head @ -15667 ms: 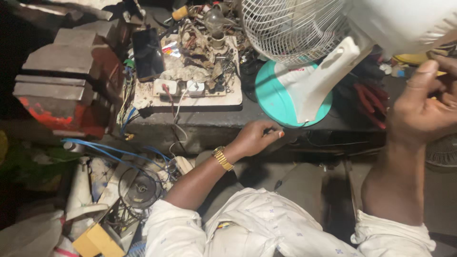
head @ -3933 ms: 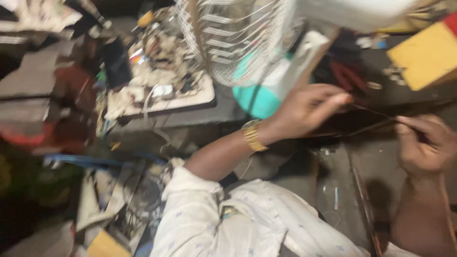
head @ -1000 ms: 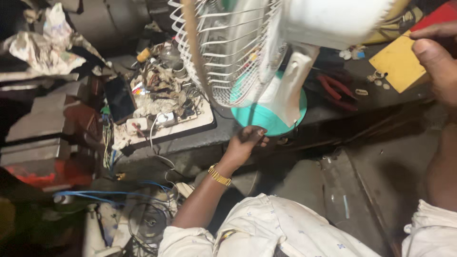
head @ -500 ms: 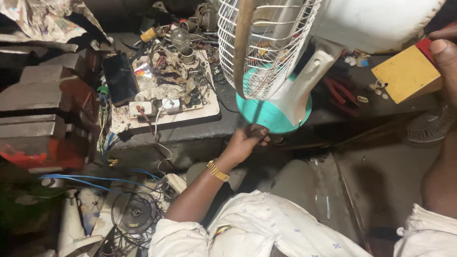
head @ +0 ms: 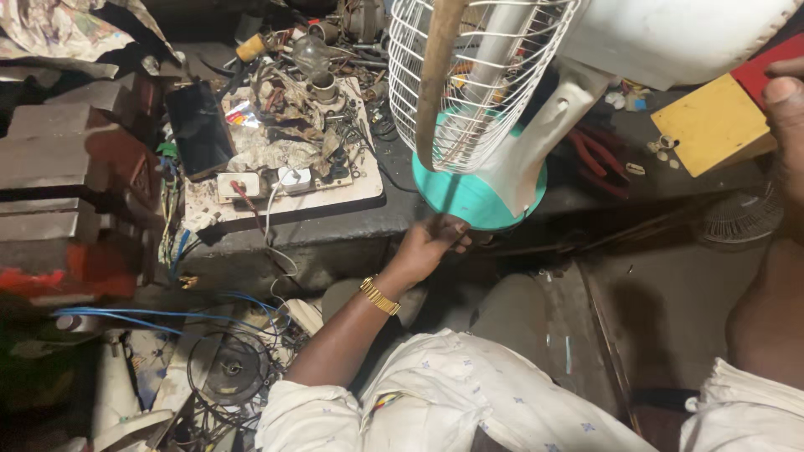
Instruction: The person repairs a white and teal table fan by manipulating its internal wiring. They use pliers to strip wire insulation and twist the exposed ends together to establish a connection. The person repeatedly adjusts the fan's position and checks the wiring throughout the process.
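At frame centre the left hand (head: 429, 244) pinches the fan's teal base (head: 469, 197); upper right, the right hand (head: 785, 113) grips a yellow board (head: 712, 125)

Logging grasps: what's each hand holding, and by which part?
Left hand rests on the front rim of the fan's teal base; grip unclear. Right hand touches the yellow box at its right edge.

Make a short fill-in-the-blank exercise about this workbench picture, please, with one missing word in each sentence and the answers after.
1. The table fan stands on a round base whose colour is ____.
2. The left hand is at the front edge of that base, and its wrist wears a ____ bracelet.
3. The right hand touches a box that is red and ____.
4. The pliers lying behind the base have ____ handles.

Missing words: turquoise; gold; yellow; red
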